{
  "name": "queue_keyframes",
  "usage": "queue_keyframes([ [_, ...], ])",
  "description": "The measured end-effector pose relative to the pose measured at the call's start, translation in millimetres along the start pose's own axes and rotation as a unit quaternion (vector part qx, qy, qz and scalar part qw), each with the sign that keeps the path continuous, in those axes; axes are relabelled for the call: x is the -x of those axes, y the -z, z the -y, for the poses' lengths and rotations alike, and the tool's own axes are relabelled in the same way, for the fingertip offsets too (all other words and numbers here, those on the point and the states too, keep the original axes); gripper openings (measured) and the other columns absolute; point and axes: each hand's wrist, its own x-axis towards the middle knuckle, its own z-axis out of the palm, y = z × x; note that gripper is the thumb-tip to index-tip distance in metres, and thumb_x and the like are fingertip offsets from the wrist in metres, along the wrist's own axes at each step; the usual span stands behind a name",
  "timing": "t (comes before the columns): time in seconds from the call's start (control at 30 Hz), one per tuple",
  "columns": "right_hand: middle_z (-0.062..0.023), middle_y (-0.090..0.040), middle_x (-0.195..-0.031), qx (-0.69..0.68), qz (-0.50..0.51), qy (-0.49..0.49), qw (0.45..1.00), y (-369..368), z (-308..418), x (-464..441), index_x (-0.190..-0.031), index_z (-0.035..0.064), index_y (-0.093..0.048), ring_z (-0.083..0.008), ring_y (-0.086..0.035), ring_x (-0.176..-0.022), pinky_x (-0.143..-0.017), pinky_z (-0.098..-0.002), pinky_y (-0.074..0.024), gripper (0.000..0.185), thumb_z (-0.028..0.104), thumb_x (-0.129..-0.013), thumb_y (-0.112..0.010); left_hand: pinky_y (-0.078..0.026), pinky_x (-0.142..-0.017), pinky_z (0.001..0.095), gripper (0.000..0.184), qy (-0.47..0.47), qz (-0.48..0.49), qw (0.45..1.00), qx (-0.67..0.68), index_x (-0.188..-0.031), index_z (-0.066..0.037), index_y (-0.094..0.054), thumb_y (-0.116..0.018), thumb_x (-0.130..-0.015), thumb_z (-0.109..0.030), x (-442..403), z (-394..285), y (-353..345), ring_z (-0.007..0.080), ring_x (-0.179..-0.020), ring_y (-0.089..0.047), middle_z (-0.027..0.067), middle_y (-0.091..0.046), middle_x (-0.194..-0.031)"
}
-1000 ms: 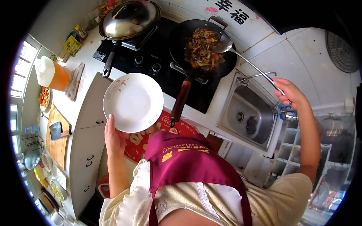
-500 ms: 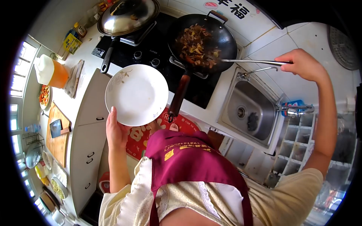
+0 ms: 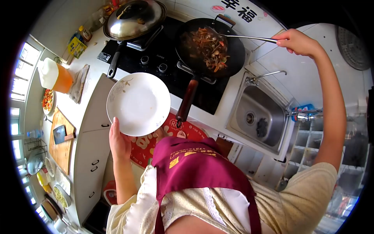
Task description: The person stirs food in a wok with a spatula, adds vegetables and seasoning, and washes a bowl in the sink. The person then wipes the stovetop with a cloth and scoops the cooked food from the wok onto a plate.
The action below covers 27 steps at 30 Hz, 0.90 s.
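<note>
A white plate (image 3: 139,104) with a grey flower pattern, bare of food, is held by its lower left edge in my left hand (image 3: 120,140), in front of the stove. My right hand (image 3: 298,42) is closed round the handle of a metal spatula (image 3: 251,38), which reaches left into a black wok (image 3: 235,54). The spatula's head is hidden among the cooked food (image 3: 212,48), brown and orange strips in the wok. The wok's wooden handle (image 3: 187,99) points toward me, to the right of the plate and untouched.
A lidded pan (image 3: 134,19) stands on the black cooktop (image 3: 156,54), left of the wok. To the right is a sink (image 3: 259,113) with a faucet (image 3: 269,75). Along the left counter are an orange-filled jug (image 3: 56,76), a cloth (image 3: 79,84) and a cutting board (image 3: 61,152) with a cleaver (image 3: 60,134).
My right hand has moved up and a little left, shifting the spatula toward the far side of the wok. The food lies differently. The plate sits slightly lower in view.
</note>
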Motion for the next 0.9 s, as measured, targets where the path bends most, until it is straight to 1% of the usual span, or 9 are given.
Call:
queue_keyframes([
  [0.1, -0.0142, -0.065, -0.095, 0.104, -0.132, 0.231, 0.958, -43.5, -10.4, -45.3, -0.115, 0.0048, -0.062, -0.0237, -0.062, -0.085, -0.075, -0.0332, -0.0485, 0.032, 0.02, -0.087, -0.058, -0.049, -0.088, 0.0377, 0.046, -0.001, 0.004, 1.0, -0.003, -0.13, 0.003, -0.04, -0.04, -0.098, -0.03, 0.7, -3.5, -10.9, 0.0241, -0.108, -0.056, 0.0135, -0.053, -0.123],
  [0.17, -0.0173, -0.062, -0.108, 0.138, -0.118, 0.154, 0.971, -84.5, 33.5, -28.7, -0.116, 0.008, -0.061, -0.0308, -0.059, -0.102, -0.088, -0.036, -0.0453, 0.032, 0.022, -0.087, -0.058, -0.054, -0.078, 0.0353, 0.039, -0.008, -0.007, 1.0, 0.004, -0.122, 0.001, -0.045, -0.041, -0.098, -0.031, 1.0, -5.4, -23.9, 0.0208, -0.097, -0.061, 0.0112, -0.058, -0.112],
  [0.27, -0.0124, -0.064, -0.104, 0.222, -0.125, 0.162, 0.953, -78.2, 36.3, 3.9, -0.114, 0.0119, -0.062, -0.0293, -0.06, -0.099, -0.085, -0.038, -0.0474, 0.033, 0.019, -0.082, -0.061, -0.057, -0.073, 0.0347, 0.037, -0.016, -0.003, 1.0, 0.008, -0.118, -0.001, -0.047, -0.041, -0.098, -0.031, -2.8, -8.5, -29.4, 0.0196, -0.091, -0.064, 0.0103, -0.061, -0.107],
  [0.33, -0.0139, -0.065, -0.103, 0.213, -0.023, 0.155, 0.964, -21.3, 28.4, 26.2, -0.115, 0.0125, -0.063, -0.0294, -0.06, -0.097, -0.084, -0.0376, -0.0468, 0.034, 0.017, -0.081, -0.064, -0.057, -0.073, 0.0347, 0.037, -0.017, -0.004, 1.0, 0.007, -0.118, 0.0, -0.047, -0.042, -0.098, -0.031, -1.6, -8.9, -29.1, 0.0199, -0.091, -0.064, 0.0106, -0.06, -0.108],
  [0.43, -0.0118, -0.066, -0.098, 0.307, -0.014, 0.094, 0.947, 19.0, 35.1, 54.1, -0.111, 0.0132, -0.065, -0.028, -0.062, -0.094, -0.082, -0.0383, -0.0477, 0.033, 0.014, -0.078, -0.067, -0.057, -0.072, 0.0337, 0.038, -0.02, -0.02, 1.0, 0.007, -0.119, 0.0, -0.047, -0.042, -0.098, -0.031, 0.4, -7.3, -30.9, 0.0201, -0.092, -0.064, 0.0114, -0.06, -0.108],
  [0.53, -0.0105, -0.067, -0.096, 0.375, -0.007, 0.125, 0.919, -7.6, 51.1, 27.6, -0.107, 0.013, -0.067, -0.0284, -0.062, -0.092, -0.08, -0.0393, -0.0483, 0.03, 0.013, -0.078, -0.066, -0.057, -0.071, 0.033, 0.039, -0.017, -0.021, 1.0, 0.002, -0.12, 0.001, -0.046, -0.042, -0.098, -0.031, 0.1, -4.9, -29.7, 0.0206, -0.092, -0.064, 0.0122, -0.06, -0.109],
  [0.73, -0.01, -0.067, -0.096, 0.363, -0.168, 0.153, 0.904, -15.2, 60.5, 20.4, -0.107, 0.0159, -0.067, -0.0286, -0.062, -0.092, -0.079, -0.0364, -0.0499, 0.028, 0.013, -0.079, -0.064, -0.058, -0.072, 0.0338, 0.04, -0.014, -0.021, 1.0, 0.007, -0.121, 0.001, -0.046, -0.043, -0.098, -0.031, 4.7, -6.1, -26.9, 0.0209, -0.092, -0.064, 0.0119, -0.059, -0.11],
  [0.83, -0.0122, -0.066, -0.097, 0.313, -0.111, 0.121, 0.935, -5.4, 61.7, 53.8, -0.109, 0.0133, -0.066, -0.0303, -0.062, -0.09, -0.077, -0.0393, -0.0493, 0.03, 0.012, -0.079, -0.064, -0.058, -0.074, 0.0343, 0.04, -0.016, -0.019, 1.0, 0.005, -0.12, 0.001, -0.046, -0.042, -0.098, -0.031, 1.2, -5.3, -20.8, 0.021, -0.093, -0.064, 0.0114, -0.059, -0.11],
  [0.9, -0.0129, -0.066, -0.092, 0.268, -0.038, 0.176, 0.946, -12.4, 49.4, 53.1, -0.11, 0.0097, -0.065, -0.0266, -0.063, -0.082, -0.073, -0.0371, -0.0493, 0.029, 0.013, -0.081, -0.061, -0.058, -0.074, 0.0346, 0.04, -0.014, -0.041, 0.999, 0.011, -0.12, 0.001, -0.046, -0.042, -0.098, -0.031, 1.5, -2.6, -18.8, 0.0211, -0.093, -0.064, 0.0112, -0.059, -0.11],
])
